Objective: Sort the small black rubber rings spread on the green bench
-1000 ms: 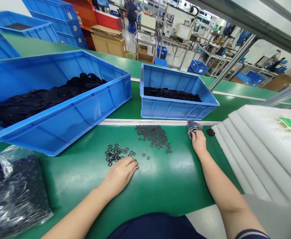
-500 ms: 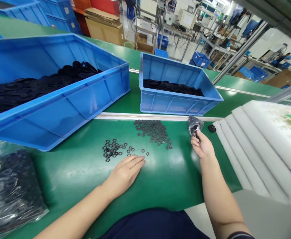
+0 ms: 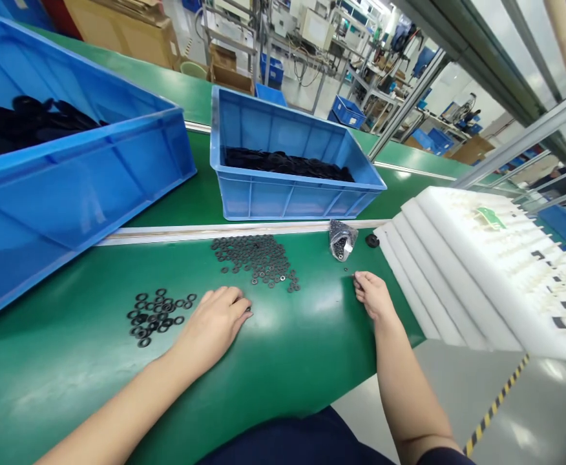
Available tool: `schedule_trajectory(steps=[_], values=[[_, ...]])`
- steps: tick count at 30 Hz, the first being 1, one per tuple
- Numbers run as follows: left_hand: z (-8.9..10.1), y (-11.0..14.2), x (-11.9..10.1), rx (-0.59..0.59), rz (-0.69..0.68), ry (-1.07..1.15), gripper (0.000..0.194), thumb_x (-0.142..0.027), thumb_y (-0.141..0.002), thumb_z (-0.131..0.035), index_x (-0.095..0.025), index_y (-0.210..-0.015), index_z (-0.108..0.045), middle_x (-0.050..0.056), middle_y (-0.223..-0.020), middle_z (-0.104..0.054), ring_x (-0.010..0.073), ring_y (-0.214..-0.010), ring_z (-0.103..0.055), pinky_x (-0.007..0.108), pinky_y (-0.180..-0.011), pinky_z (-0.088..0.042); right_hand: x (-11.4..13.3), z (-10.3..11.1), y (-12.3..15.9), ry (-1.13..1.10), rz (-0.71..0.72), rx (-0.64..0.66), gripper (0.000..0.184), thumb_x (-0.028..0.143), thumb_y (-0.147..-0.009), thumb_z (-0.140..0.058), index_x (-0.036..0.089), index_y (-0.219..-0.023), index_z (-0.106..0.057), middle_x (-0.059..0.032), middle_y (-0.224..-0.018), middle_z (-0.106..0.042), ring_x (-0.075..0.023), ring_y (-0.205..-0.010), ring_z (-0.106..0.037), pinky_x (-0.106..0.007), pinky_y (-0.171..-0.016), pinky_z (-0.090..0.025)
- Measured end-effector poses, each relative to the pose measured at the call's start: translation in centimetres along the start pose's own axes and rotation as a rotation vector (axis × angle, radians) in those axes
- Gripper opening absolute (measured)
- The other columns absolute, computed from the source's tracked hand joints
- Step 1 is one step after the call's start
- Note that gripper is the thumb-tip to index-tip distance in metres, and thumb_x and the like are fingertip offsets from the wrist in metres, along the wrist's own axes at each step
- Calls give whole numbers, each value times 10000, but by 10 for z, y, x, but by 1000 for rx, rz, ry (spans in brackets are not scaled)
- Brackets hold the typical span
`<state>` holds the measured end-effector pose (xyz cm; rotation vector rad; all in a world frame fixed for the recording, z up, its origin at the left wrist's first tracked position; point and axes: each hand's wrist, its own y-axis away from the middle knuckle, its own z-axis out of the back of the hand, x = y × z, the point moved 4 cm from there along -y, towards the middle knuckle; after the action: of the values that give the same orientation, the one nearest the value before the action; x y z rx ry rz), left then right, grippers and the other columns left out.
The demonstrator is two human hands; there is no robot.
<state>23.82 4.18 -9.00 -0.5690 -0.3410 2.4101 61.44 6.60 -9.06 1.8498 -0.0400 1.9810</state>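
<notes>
My left hand rests on the green table with its fingers curled in. Dark edges of a black ring show at its fingertips. Left of this hand lies a loose cluster of black rings. Beyond it, many smaller dark grey washers are spread in one layer. My right hand is pinched above the table at the right; what its fingertips hold is too small to name. A tiny dark ring lies just ahead of them, near a small clear bag of small dark parts.
Two blue bins, a large one and a smaller one, hold black discs at the back. A black round part lies beside stacked white foam trays on the right. A pale strip crosses the table.
My right hand has let go of the small bag, which now lies on the table, and has drawn back in a pinch. My left hand has curled where two loose rings lay. The view has shifted right.
</notes>
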Motion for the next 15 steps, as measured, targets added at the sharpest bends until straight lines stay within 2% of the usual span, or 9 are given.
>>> schedule_trajectory(steps=[2,4,6,8,12,15], values=[[-3,-6,1,14,-4,-5,268,-266,-1024,-460,-177,-890,-674,68,-859,-605,232,-825,-542,365,-716,-386,0,-2,-3,265,130,-61,372,530,-796,-686,171,-885,-644,52,-586,-502,-84,-450,-396,-189,-412,-303],[-2,-7,-1,7,-9,2,284,-252,-1029,-446,-176,-867,-667,62,-837,-590,226,-819,-524,362,-719,-368,6,-7,-5,598,278,-125,324,464,-876,-601,169,-987,-673,-15,-683,-619,-153,-589,-559,-254,-542,-445],[0,-6,-6,12,-12,17,298,-256,-1034,-440,-174,-855,-663,59,-823,-580,222,-812,-508,362,-719,-360,12,-14,-8,936,350,-170,276,363,-931,-538,170,-1075,-672,-75,-814,-697,-210,-746,-649,-312,-685,-497],[1,-4,-12,46,7,22,304,-262,-1036,-437,-169,-850,-659,63,-826,-578,221,-814,-502,367,-719,-363,15,-20,-9,1211,335,-173,262,306,-973,-494,169,-1126,-655,-104,-876,-724,-241,-817,-684,-334,-746,-495],[1,-8,-13,139,108,-14,255,-252,-1016,-473,-162,-846,-640,81,-871,-597,235,-837,-518,382,-729,-390,19,-32,-7,1558,257,-108,276,307,-1036,-419,151,-1177,-597,-135,-911,-734,-263,-812,-712,-330,-716,-484],[5,-11,-4,97,177,-1,211,-280,-993,-532,-166,-847,-633,82,-877,-615,250,-865,-544,393,-758,-421,24,-42,-5,1719,230,-69,303,293,-1051,-360,104,-1170,-565,-174,-916,-727,-285,-805,-721,-341,-690,-488]])
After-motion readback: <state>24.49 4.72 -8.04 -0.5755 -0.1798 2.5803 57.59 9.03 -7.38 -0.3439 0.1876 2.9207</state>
